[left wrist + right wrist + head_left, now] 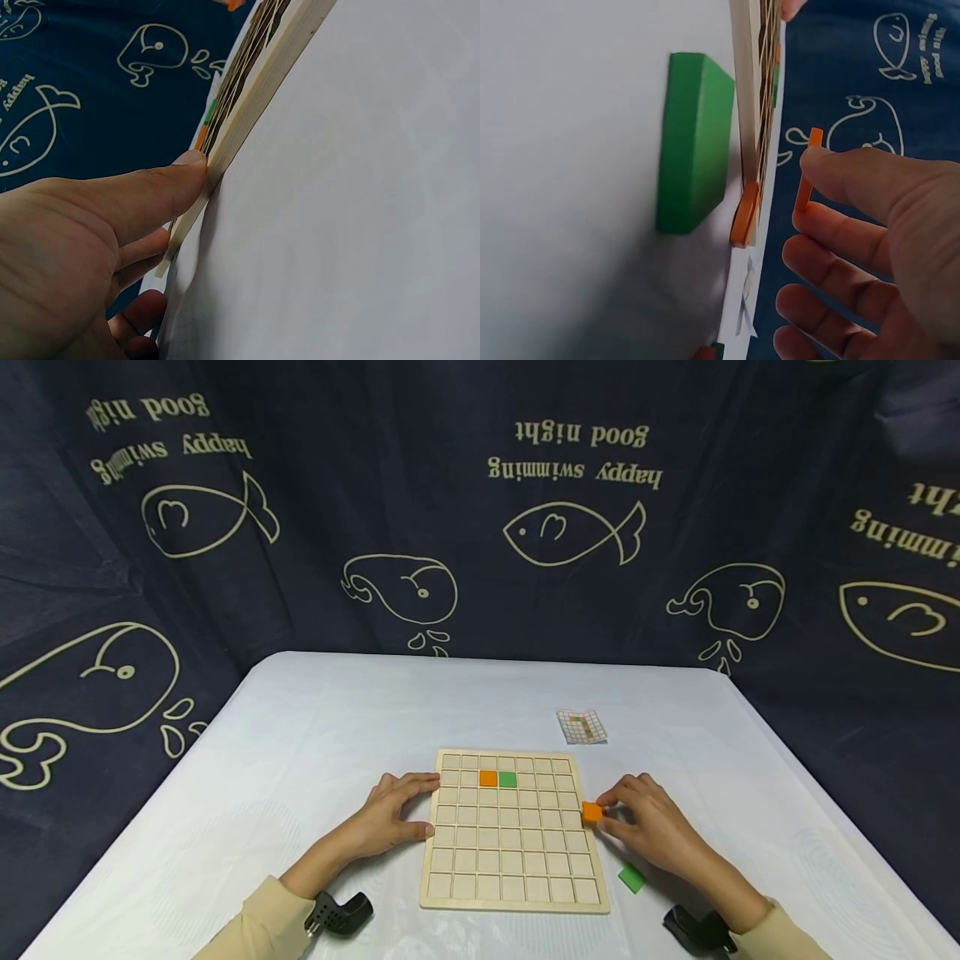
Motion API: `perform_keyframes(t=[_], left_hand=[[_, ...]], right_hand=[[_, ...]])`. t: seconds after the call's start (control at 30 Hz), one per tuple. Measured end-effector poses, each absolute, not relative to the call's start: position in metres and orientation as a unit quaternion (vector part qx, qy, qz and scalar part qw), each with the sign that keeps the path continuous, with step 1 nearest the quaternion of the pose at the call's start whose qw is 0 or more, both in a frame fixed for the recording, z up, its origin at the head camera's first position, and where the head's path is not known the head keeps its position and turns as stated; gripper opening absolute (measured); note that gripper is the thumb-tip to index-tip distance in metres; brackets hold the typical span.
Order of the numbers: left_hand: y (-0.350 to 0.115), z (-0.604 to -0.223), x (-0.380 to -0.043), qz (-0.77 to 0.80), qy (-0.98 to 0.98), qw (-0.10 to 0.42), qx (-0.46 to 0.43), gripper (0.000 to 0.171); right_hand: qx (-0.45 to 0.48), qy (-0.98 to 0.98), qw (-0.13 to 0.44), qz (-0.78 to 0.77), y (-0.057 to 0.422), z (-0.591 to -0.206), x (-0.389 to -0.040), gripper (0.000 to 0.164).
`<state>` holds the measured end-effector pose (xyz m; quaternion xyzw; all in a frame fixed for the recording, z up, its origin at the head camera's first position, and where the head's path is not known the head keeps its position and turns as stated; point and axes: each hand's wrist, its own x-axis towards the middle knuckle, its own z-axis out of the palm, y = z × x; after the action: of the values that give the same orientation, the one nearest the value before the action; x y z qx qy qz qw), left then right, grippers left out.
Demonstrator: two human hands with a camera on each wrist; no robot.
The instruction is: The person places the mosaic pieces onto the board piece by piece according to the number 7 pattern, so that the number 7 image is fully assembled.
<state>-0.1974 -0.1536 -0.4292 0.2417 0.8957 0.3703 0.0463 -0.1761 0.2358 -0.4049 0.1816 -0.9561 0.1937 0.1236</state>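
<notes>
A wooden grid board [517, 912] lies flat on the white table. One orange tile [488, 778] and one green tile [507, 780] sit side by side in its second row from the far edge. With thumb and fingers spread, my left hand [397, 814] touches the board's left edge. My right hand [651, 822] pinches an orange tile [810, 176] between thumb and index finger, beside the board's right edge. Another orange tile [744, 214] shows at that edge in the right wrist view. Nearer to me, a loose green tile [632, 878] lies on the table.
Beyond the board's far right corner lies a small pattern card [582, 727] with a coloured grid. A dark curtain [480, 568] with fish and whale drawings hangs behind the table [375, 702]. Each wrist wears a black camera mount [341, 914].
</notes>
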Motion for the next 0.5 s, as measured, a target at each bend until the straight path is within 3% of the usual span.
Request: perform_keyframes(t=[0.5], left_hand=[[-0.153, -0.430, -0.197, 0.368, 0.897, 0.044, 0.241, 0.064]], right_hand=[[0.228, -0.938, 0.147, 0.215, 0.221, -0.403, -0.189, 0.016]])
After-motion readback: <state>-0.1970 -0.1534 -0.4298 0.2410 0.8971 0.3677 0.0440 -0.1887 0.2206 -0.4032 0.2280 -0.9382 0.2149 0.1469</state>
